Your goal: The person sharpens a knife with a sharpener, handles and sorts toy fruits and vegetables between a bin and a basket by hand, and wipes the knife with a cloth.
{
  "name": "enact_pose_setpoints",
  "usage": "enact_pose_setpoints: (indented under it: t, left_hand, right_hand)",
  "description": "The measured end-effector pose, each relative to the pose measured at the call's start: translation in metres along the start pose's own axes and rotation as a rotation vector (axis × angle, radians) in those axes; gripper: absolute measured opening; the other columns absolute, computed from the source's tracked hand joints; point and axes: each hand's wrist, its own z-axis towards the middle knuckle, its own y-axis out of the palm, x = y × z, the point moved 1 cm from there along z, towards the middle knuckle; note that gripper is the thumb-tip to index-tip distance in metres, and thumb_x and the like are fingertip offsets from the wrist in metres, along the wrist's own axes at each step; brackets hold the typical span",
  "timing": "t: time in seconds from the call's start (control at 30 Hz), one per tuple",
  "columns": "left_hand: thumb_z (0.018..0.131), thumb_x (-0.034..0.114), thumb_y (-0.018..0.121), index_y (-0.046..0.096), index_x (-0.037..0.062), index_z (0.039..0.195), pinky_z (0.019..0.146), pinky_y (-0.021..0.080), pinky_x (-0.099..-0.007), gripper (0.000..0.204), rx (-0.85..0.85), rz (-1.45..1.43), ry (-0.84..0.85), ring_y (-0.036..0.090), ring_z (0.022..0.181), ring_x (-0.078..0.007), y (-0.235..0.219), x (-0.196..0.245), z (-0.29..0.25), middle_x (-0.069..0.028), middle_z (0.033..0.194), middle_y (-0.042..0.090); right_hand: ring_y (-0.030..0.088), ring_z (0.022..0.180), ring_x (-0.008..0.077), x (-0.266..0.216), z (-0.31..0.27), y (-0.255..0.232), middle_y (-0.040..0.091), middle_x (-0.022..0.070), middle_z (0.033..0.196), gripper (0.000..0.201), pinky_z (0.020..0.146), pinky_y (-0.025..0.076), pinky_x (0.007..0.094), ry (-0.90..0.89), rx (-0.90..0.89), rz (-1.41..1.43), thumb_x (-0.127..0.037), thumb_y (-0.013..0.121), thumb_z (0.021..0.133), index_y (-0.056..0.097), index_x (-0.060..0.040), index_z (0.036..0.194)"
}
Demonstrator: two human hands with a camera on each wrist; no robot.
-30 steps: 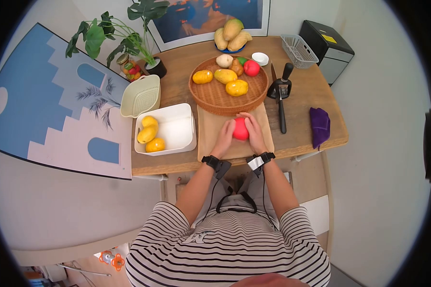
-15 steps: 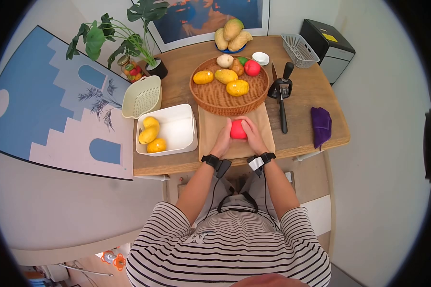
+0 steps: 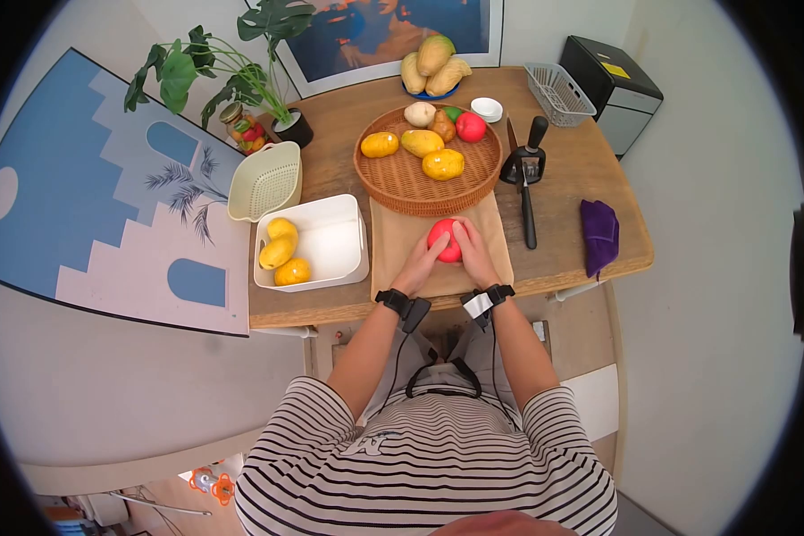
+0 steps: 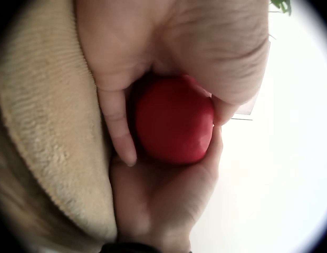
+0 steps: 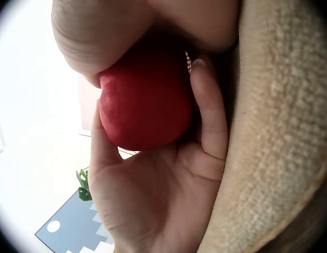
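A smooth red apple [image 3: 440, 237] sits between both hands, above the beige towel [image 3: 393, 241] at the front of the table. My left hand [image 3: 422, 259] cups it from the left, thumb laid over its near side. From the right, my right hand [image 3: 474, 255] curls round it, thumb on top. In the left wrist view the apple [image 4: 174, 120] fills the space between the two palms. Fingers wrap its lower side in the right wrist view, close beside the towel [image 5: 285, 116].
Behind the hands stands a round wicker tray [image 3: 375, 183] with several fruits. A white bin [image 3: 335, 237] with yellow mangoes [image 3: 277, 246] is at left. To the right lie a black-handled knife [image 3: 528, 219], a black holder [image 3: 520, 168] and a purple cloth [image 3: 598, 237].
Both hands keep hold of the apple while their thumbs and fingers shift over it. The left thumb now lies across its near side. The things around stay where they were.
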Motion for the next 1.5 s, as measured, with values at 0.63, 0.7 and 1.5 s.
enact_pose_setpoints:
  t: [0.63,0.7,1.5]
  left_hand:
    - [0.104,0.043,0.039,0.043,0.0022,0.136,0.085,0.057,-0.0378,0.052,-0.025,-0.105,-0.022,0.058,0.114,-0.022,0.006,0.011,-0.003,-0.0132,0.128,0.053]
    - [0.104,0.046,0.035,0.044,0.0023,0.134,0.083,0.057,-0.0383,0.054,-0.029,0.002,0.004,0.058,0.113,-0.0222,0.011,0.014,-0.007,-0.0136,0.128,0.054]
    - [0.103,0.045,0.04,0.041,0.0012,0.137,0.089,0.056,-0.0402,0.056,-0.09,-0.027,-0.039,0.058,0.116,-0.0247,0.006,0.017,-0.005,-0.0138,0.13,0.054]
  right_hand:
    - [0.058,0.097,0.0125,-0.015,-0.003,0.003,0.062,0.0063,0.106,0.032,0.085,0.047,0.0253,0.01,-0.006,0.006,-0.029,0.045,0.103,0.059,-0.0026,0.114]
    - [0.058,0.096,0.0123,-0.008,-0.001,-0.001,0.061,0.0063,0.106,0.032,0.086,0.047,0.0251,-0.003,0.009,0.012,-0.029,0.045,0.103,0.059,-0.0024,0.114]
    - [0.057,0.097,0.011,-0.009,-0.002,0.002,0.061,0.0061,0.107,0.032,0.087,0.046,0.0246,0.081,0.066,0.26,-0.03,0.049,0.103,0.059,-0.0014,0.114]
